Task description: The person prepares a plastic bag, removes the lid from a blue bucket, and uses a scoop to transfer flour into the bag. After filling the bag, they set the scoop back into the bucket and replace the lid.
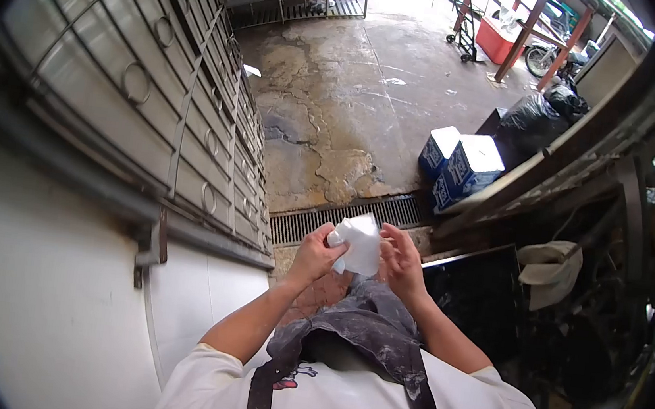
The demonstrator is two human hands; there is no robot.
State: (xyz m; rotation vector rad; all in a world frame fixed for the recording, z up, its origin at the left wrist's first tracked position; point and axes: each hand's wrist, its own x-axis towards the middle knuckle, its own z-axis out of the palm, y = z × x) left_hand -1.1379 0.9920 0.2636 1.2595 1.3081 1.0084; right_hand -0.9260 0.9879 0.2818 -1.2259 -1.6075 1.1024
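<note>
A thin white sheet, which looks like a plastic bag or paper, [361, 245] is in front of my chest at the centre of the head view. My left hand [315, 254] is closed on its left edge, with the thumb and fingers pinching a bunched part. Beside the right edge of the sheet is my right hand [402, 262], its fingers apart and slightly curled. Whether those fingertips touch the sheet cannot be made out. Below both hands hangs a dark apron [359, 320] with pale smears.
A metal gate [188, 86] stands at the left. A floor grate [301, 224] crosses ahead. Blue-and-white boxes [471, 168], black bags [532, 122] and a red cooler [498, 43] are on the right. A metal rack [319, 14] stands at the back.
</note>
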